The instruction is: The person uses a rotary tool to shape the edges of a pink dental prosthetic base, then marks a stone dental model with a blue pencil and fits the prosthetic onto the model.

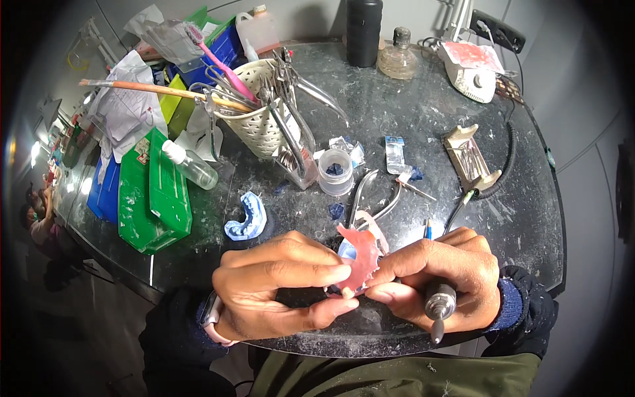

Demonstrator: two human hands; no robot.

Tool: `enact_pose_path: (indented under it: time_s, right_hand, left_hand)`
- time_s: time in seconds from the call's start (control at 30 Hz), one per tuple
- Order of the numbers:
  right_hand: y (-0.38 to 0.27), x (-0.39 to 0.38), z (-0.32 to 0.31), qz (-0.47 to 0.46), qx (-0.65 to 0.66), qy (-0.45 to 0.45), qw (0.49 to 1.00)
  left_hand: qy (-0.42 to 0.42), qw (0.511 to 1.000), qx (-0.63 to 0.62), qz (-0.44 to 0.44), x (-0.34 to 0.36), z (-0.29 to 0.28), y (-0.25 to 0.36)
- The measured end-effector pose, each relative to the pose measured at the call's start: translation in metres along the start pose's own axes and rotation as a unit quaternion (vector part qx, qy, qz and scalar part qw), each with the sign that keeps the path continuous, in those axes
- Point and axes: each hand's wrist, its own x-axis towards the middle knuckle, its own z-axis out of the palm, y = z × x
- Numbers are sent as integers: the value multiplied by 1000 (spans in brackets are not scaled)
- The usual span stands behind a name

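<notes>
Thumb and fingers of my left hand [271,284] grip a pink dental appliance [359,264] with small metal bits along its edge. My right hand [450,271] is closed on a metal rotary handpiece [439,304], tip toward me, while its index finger and thumb are at the appliance’s right side. Partly hidden behind the appliance is a light blue piece [345,249]. A blue dental cast [246,218] lies beyond my left hand. Pliers [390,210] and a small clear cup [335,175] with blue bits are just beyond my hands.
A woven basket of tools [241,132], green bins [149,205], a spray bottle [198,172] and papers [126,99] crowd the left. At back are a black bottle [362,33], glass burner [397,59] and control unit [473,83]; an instrument holder [473,159] sits right. People [40,215] show far left.
</notes>
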Motion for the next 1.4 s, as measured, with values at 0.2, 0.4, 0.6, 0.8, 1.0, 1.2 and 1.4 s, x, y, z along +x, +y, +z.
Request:
enact_pose_path:
  time_s: [0.2, 0.4, 0.6, 0.8, 1.0, 1.2, 1.4]
  right_hand:
    - [-7, 4, -5, 43, 39, -46, 997]
    - [-11, 3, -3, 53, 12, -9, 998]
    - [-13, 6, 0, 62, 21, 12, 998]
    - [-15, 7, -4, 130, 75, 3, 989]
    - [-20, 3, 4, 53, -40, 26, 997]
    - [-12, 10, 3, -34, -259, 48, 964]
    - [-3, 10, -12, -11, -276, 97, 956]
  left_hand:
    - [-5, 1000, 1, 16, -2, -2, 0]
    - [-8, 997, 52, 62, -2, 2, 0]
    - [-53, 982, 158, 89, -8, -1, 8]
    - [-57, 991, 105, 57, 0, -2, 12]
    - [-14, 978, 188, 94, -8, 3, 9]
    - [-41, 969, 234, 73, -9, 2, 7]
    - [27, 992, 112, 58, -5, 2, 1]
